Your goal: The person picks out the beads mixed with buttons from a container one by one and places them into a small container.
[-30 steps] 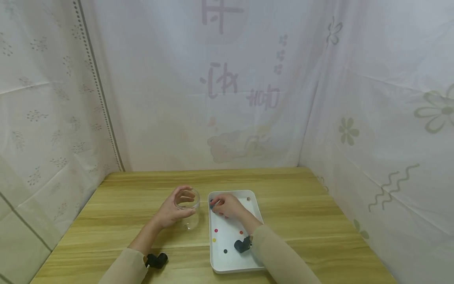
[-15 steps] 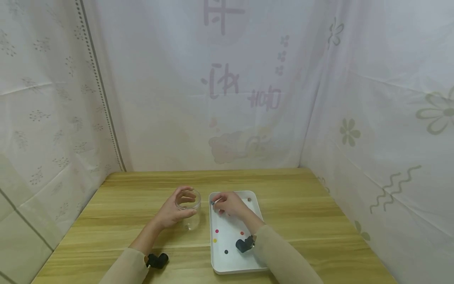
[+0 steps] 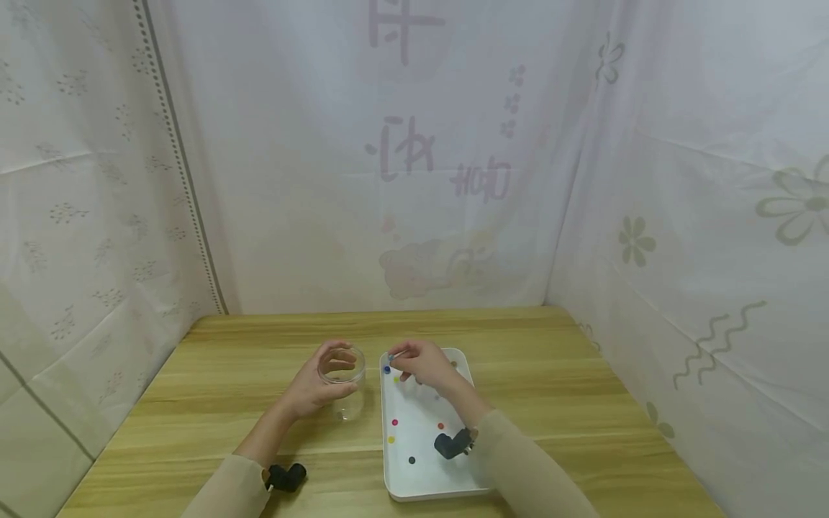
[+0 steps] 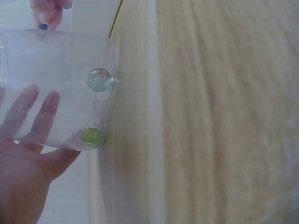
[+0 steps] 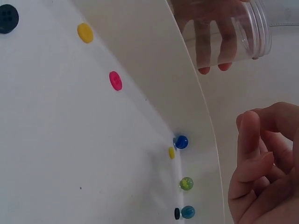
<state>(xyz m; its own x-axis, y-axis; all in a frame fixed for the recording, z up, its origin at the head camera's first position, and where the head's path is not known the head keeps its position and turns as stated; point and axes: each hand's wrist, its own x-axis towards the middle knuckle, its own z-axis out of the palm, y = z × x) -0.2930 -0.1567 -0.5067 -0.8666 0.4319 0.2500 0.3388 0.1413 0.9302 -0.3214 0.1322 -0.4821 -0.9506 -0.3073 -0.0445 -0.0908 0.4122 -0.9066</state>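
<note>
My left hand (image 3: 317, 381) grips a clear plastic jar (image 3: 350, 397) standing on the table, its fingers and thumb around the upper part. In the left wrist view a clear marble (image 4: 99, 80) with a reddish swirl and a green marble (image 4: 92, 137) lie at the jar's bottom. My right hand (image 3: 424, 365) is over the far left corner of the white tray (image 3: 421, 495), pinching a small blue marble (image 3: 391, 357), mostly covered by thumb and fingertips. Along the tray wall in the right wrist view are a dark blue marble (image 5: 181, 142), a green-yellow marble (image 5: 187, 183) and a teal marble (image 5: 188, 212).
Buttons are scattered in the tray, among them a pink button (image 5: 116, 80), a yellow button (image 5: 85, 33), a black button (image 5: 8, 19) and a red button (image 3: 441, 426). The wooden table (image 3: 537, 403) is bordered by hanging cloth (image 3: 421, 216) at the back and sides.
My right hand has risen from the tray's far left corner with the blue marble, uncovering a dark blue marble there. The left hand and the jar stay in place.
</note>
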